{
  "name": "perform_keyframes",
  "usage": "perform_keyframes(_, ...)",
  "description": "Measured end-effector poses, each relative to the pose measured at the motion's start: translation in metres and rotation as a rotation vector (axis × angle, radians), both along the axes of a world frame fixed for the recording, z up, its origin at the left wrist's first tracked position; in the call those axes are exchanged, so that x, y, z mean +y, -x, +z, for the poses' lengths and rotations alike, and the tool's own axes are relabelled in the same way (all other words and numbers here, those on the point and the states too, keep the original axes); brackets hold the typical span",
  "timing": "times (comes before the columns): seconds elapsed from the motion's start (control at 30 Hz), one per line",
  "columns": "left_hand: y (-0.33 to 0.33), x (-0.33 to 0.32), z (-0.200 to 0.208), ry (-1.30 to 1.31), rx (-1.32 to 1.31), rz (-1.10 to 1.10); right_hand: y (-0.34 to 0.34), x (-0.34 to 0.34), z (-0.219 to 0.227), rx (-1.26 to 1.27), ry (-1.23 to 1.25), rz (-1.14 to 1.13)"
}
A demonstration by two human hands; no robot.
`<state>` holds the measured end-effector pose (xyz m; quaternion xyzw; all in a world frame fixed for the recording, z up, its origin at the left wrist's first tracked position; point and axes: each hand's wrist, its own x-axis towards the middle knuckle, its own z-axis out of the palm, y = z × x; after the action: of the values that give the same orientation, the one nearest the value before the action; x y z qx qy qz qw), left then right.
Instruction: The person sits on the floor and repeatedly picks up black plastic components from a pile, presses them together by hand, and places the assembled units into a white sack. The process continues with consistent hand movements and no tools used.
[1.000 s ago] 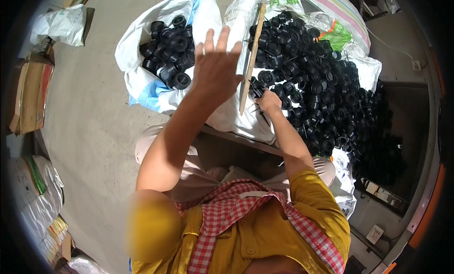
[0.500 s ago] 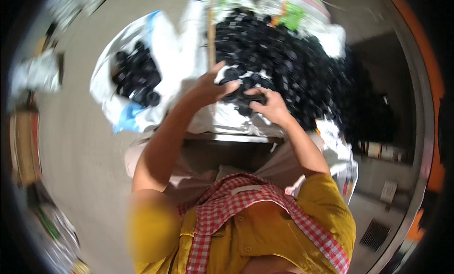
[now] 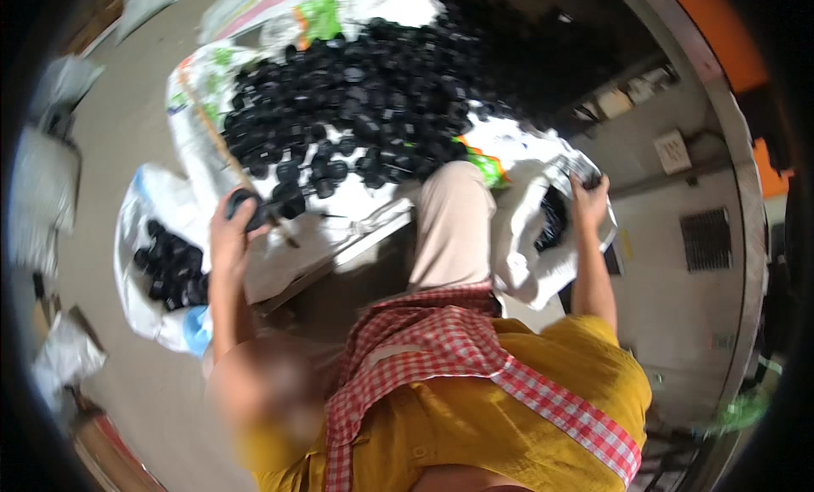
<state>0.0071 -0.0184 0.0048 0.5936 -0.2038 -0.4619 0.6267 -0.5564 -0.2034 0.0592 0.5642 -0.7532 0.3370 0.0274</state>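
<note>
A large heap of small black round plastic pieces (image 3: pixel 356 93) lies on white sacking in front of me. My left hand (image 3: pixel 227 242) is closed around a black round piece (image 3: pixel 241 205) at the heap's near left edge, beside a thin wooden stick (image 3: pixel 212 136). Far to the right, my right hand (image 3: pixel 591 205) is over the rim of an upright white sack (image 3: pixel 517 267), its fingers closed around a dark piece (image 3: pixel 583 170) whose details are blurred. Black contents (image 3: pixel 553 220) show inside that sack.
An open white sack (image 3: pixel 136 301) with more black pieces stands at the left. My knee (image 3: pixel 454 212) rises between the heap and the right sack. A metal edge (image 3: pixel 348 250) runs along the near side of the sacking. Pale bags (image 3: pixel 42 187) lie at the far left.
The view has turned to the right. My hands, together over the heap before, are now wide apart: the left at the heap's left edge, the right at the right sack.
</note>
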Motion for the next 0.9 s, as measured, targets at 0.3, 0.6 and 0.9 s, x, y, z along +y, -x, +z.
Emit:
perform_keyframes(0.3,0.01,-0.002,-0.033,0.185,0.021,-0.227,-0.179,0.009,-0.003,0.073,-0.13,0.991)
perform_keyframes(0.6,0.039,0.009,-0.02,0.204,-0.155,-0.325,-0.358,0.079,-0.037,-0.119,-0.568,1.668)
perform_keyframes(0.9,0.046,0.033,0.013,0.865,-1.572,-0.286,-0.332,0.068,-0.025,-1.066,-1.961,1.711)
